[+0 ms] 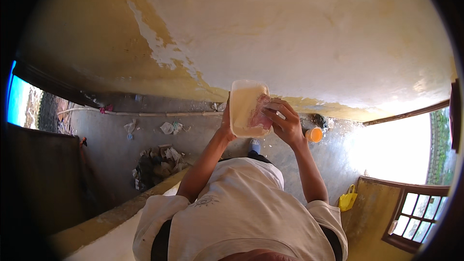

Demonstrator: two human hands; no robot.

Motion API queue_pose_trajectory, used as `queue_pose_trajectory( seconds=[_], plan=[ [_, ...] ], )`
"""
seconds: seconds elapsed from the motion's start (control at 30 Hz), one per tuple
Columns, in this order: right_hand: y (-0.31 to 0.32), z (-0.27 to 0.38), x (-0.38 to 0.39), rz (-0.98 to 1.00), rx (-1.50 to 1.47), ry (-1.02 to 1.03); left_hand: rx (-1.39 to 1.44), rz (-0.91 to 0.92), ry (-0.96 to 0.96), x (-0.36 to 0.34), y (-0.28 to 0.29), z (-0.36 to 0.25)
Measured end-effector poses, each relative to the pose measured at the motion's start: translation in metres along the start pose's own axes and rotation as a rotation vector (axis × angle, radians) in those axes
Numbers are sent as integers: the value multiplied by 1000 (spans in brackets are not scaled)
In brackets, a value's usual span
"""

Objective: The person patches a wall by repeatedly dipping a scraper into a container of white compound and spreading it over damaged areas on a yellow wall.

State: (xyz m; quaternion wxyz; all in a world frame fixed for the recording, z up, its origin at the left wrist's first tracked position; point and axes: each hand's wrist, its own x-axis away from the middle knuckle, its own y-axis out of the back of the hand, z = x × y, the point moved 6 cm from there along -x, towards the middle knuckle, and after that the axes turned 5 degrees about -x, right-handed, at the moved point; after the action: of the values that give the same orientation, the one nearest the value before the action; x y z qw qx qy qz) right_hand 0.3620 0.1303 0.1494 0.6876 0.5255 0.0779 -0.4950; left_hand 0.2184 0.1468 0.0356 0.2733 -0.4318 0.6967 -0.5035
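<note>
A see-through rectangular plastic tub (238, 128) with pale cream stuff in it is held up in front of my chest. My left hand (226, 124) grips the tub's left side, its fingers mostly hidden behind it. Over the tub's right side, my right hand (285, 120) has its fingers bent around a crumpled pinkish-red piece (260, 112) that looks like cloth or a soft pad. That piece lies against the pale contents. Exactly what it is, I cannot make out.
Ahead rises a yellow wall (290, 34) with whitish patches. A long pole (145, 113) lies along its foot. An orange bucket (314, 135) stands on the floor right of me. A rubbish heap (157, 164) lies left, a yellow bag (347, 199) near the barred window (419, 212).
</note>
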Motion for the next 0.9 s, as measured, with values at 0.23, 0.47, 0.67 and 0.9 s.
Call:
queue_pose_trajectory(
  seconds=[0.23, 0.47, 0.67, 0.9],
  plan=[
    [59, -24, 1, -279, -1, 73, -67, -52, -93, -44, -22, 26],
    [83, -43, 0, -361, -11, 117, -44, -63, -318, -69, -27, 46],
    [89, -53, -35, -426, 24, 173, -102, -59, -464, -87, -64, 23],
    [78, -41, -101, -504, 172, 213, -51, -112, -472, -84, -64, -25]
  ],
)
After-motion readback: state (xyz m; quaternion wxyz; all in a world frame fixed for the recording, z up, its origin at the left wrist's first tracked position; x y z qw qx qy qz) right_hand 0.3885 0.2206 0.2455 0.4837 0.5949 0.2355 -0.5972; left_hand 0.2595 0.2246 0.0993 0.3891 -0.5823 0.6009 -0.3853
